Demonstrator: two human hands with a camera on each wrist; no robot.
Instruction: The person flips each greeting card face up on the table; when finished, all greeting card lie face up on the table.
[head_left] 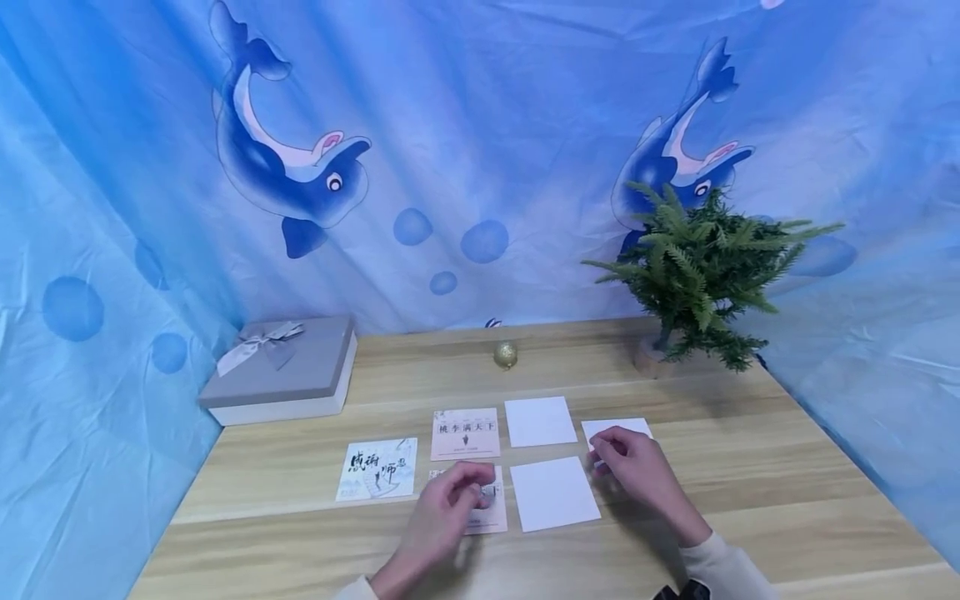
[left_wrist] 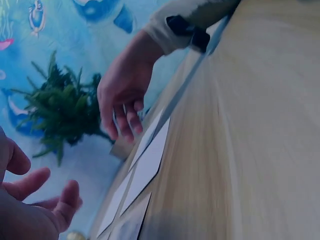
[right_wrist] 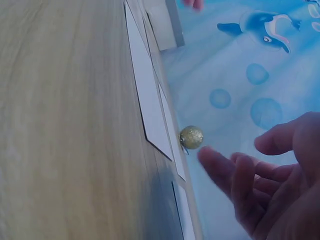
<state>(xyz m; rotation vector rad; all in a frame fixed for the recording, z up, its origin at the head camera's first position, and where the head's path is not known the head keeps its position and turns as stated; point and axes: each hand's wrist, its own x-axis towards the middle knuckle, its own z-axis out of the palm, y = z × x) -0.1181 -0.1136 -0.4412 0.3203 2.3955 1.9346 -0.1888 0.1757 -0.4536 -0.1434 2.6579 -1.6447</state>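
Note:
My left hand (head_left: 444,510) hovers over the nearer pink card (head_left: 491,522) and partly hides it. Its fingers (left_wrist: 67,205) are loosely bent, with nothing between them. The right hand (head_left: 641,471) is above the near edge of the rightmost white card (head_left: 617,427), likewise holding nothing, its fingers (right_wrist: 242,182) apart from the thumb. Between the hands lie two more blank white cards, a far one (head_left: 540,421) and a near one (head_left: 555,493). Another pink printed card (head_left: 465,447) sits behind the left hand. Farther left is a pale card with brush lettering (head_left: 377,469).
A grey-lidded gift box (head_left: 281,367) with a ribbon bow stands at the back left. Near the back edge of the wooden table (head_left: 300,550) rests a gold glitter ball (head_left: 506,355). At the back right is a small artificial fir tree (head_left: 697,275). A blue dolphin-print curtain (head_left: 480,150) hangs behind.

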